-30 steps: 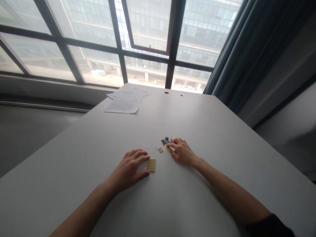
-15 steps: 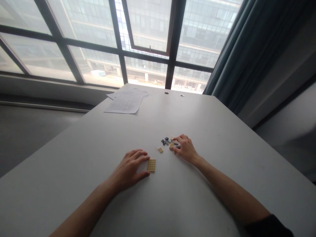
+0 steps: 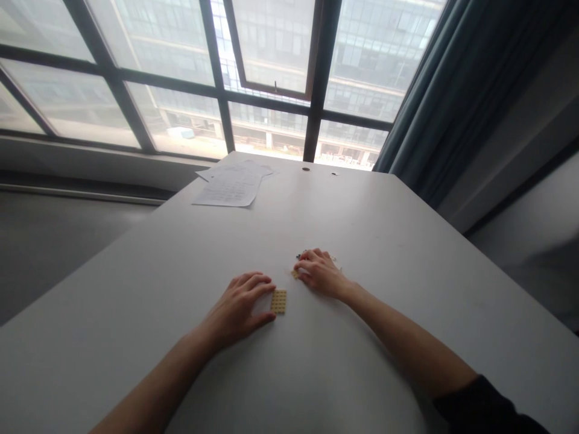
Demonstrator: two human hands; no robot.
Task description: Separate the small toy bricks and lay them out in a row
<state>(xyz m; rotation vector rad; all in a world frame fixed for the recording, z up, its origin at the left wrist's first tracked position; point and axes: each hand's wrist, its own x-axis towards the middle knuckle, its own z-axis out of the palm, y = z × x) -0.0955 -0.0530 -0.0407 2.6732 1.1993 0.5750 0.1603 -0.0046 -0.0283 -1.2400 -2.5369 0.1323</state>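
Note:
A tan studded building-brick plate (image 3: 279,302) lies on the white table. My left hand (image 3: 242,307) has its thumb and index fingertips at two opposite edges of this plate, palm resting near the table. Farther out and to the right, my right hand (image 3: 322,274) reaches down with thumb and fingertips closed around a small tan brick plate (image 3: 294,273). Small dark pieces (image 3: 299,257) peek out behind those fingers. Most of the loose pile is hidden under my right hand.
Printed paper sheets (image 3: 230,185) lie overlapping at the table's far left. Two small round marks or holes, one dark (image 3: 306,169), sit near the far edge. Beyond stand a framed window (image 3: 266,96) and, at right, a dark blue curtain (image 3: 416,108).
My right hand has moved left from the pile, onto the small tan plate, and now covers most of the loose pieces. My left hand and the larger plate have barely moved.

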